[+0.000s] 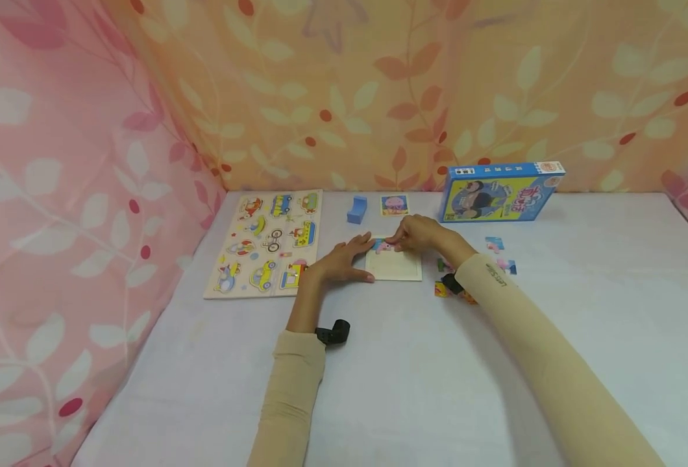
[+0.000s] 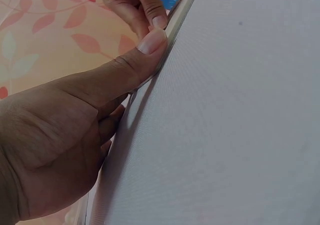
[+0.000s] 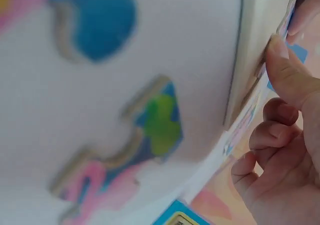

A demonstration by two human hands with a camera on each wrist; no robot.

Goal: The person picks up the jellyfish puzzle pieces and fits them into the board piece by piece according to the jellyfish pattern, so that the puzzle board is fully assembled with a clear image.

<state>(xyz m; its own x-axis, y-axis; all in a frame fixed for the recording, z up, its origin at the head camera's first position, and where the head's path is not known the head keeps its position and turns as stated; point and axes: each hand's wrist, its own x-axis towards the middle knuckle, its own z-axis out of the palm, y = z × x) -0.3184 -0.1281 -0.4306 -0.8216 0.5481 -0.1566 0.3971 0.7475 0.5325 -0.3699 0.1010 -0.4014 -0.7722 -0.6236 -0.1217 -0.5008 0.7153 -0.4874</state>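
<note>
A small pale square puzzle tray [image 1: 394, 267] lies on the white cloth with pink and blue pieces [image 1: 381, 246] along its far edge. My left hand [image 1: 341, 263] rests at the tray's left side, fingers spread, thumb [image 2: 150, 45] against the near edge. My right hand [image 1: 417, 235] reaches over the far edge, with thumb and index finger on a piece; in the right wrist view the right hand [image 3: 295, 115] has its thumb on that piece and its other fingers curled. Loose puzzle pieces [image 3: 160, 122] lie right of the tray, partly hidden by the right wrist.
A wooden board with vehicle pictures [image 1: 265, 243] lies at the left. Behind the tray are a blue block [image 1: 357, 210] and a small picture card [image 1: 394, 205]. A blue and yellow box [image 1: 498, 194] stands at the back right, near the patterned curtain [image 1: 379, 97].
</note>
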